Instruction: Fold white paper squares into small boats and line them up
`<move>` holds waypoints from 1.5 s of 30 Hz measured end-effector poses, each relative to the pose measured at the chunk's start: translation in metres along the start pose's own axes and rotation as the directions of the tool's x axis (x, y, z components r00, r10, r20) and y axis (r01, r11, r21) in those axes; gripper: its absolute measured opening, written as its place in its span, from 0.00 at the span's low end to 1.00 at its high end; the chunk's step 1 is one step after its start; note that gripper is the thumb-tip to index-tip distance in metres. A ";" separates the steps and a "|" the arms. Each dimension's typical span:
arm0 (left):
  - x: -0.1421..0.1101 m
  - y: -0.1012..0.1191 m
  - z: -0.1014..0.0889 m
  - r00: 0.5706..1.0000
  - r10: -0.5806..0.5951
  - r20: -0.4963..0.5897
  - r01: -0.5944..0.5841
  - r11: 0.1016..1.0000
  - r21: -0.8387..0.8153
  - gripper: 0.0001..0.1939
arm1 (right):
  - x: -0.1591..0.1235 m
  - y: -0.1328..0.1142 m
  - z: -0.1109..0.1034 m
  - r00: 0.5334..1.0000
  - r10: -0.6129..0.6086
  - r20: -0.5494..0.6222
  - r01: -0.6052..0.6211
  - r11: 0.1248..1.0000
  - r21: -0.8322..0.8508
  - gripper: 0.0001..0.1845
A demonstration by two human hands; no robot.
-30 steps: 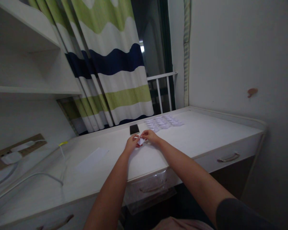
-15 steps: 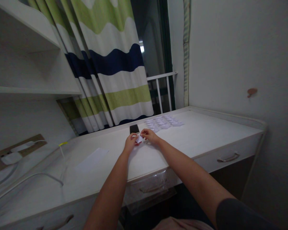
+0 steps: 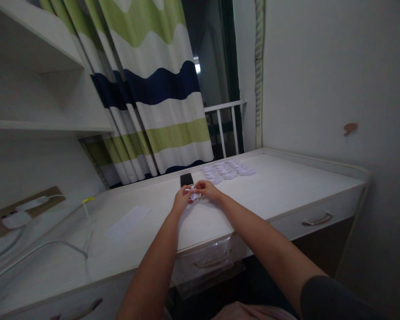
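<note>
Over the middle of the white desk point(image 3: 253, 200), my left hand point(image 3: 182, 198) and my right hand point(image 3: 207, 189) meet at a small piece of folded white paper point(image 3: 194, 196). The fingers of both hands are closed on it, with the fingertips nearly touching. A bit of red shows below the paper, too small to name. Just behind my hands lies a dark phone point(image 3: 186, 179). Several small folded white paper pieces point(image 3: 227, 170) are set out in rows beyond my right hand. To the left of my left hand a flat white sheet of paper point(image 3: 128, 221) rests on the desk.
A striped curtain point(image 3: 173, 133) hangs along the desk's back edge. White cables point(image 3: 63, 242) run from a power strip point(image 3: 33, 204) at the left, under a shelf point(image 3: 46, 126). Drawers with handles point(image 3: 317, 219) are at the front; a wall stands at the right.
My fingertips have drawn closer together on the folded paper, and less of it and of the red bit shows. Everything else on the desk stays where it was.
</note>
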State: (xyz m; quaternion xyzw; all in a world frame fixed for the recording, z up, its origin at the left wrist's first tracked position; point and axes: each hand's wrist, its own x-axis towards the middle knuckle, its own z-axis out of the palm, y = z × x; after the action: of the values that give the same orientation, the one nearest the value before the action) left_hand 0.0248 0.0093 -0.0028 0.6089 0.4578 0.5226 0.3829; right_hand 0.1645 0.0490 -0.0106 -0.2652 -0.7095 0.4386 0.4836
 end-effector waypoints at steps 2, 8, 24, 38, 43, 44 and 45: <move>0.000 0.001 0.001 1.000 -0.006 -0.004 0.006 1.000 0.011 0.16 | 0.001 0.001 0.000 1.000 -0.005 -0.019 0.005 1.000 -0.008 0.18; -0.001 0.004 0.001 1.000 -0.002 -0.024 0.002 1.000 -0.006 0.16 | 0.001 0.000 0.001 1.000 -0.011 -0.025 0.010 1.000 -0.011 0.17; -0.002 0.008 -0.005 0.983 0.020 -0.180 -0.029 0.999 -0.045 0.13 | 0.004 0.001 -0.002 0.992 -0.035 -0.125 0.040 0.999 0.033 0.13; 0.001 0.006 -0.011 0.955 -0.095 -0.282 0.013 0.959 -0.282 0.11 | 0.003 0.001 0.000 0.990 0.045 -0.135 -0.021 0.985 0.171 0.15; 0.002 0.006 -0.011 0.957 -0.132 -0.260 0.041 0.944 -0.327 0.11 | 0.002 -0.002 0.001 0.989 0.058 -0.133 -0.026 0.973 0.229 0.15; 0.002 0.006 -0.011 0.959 -0.129 -0.253 0.041 0.944 -0.326 0.11 | 0.002 -0.002 0.001 0.989 0.060 -0.133 -0.027 0.971 0.237 0.15; 0.002 0.006 -0.011 0.962 -0.121 -0.246 0.037 0.945 -0.324 0.11 | 0.002 -0.002 0.001 0.989 0.062 -0.134 -0.028 0.970 0.243 0.15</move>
State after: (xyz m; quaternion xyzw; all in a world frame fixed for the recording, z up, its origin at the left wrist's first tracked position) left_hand 0.0153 0.0090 0.0052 0.4462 0.4390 0.6491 0.4322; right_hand 0.1624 0.0492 -0.0077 -0.2509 -0.6094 0.5123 0.5507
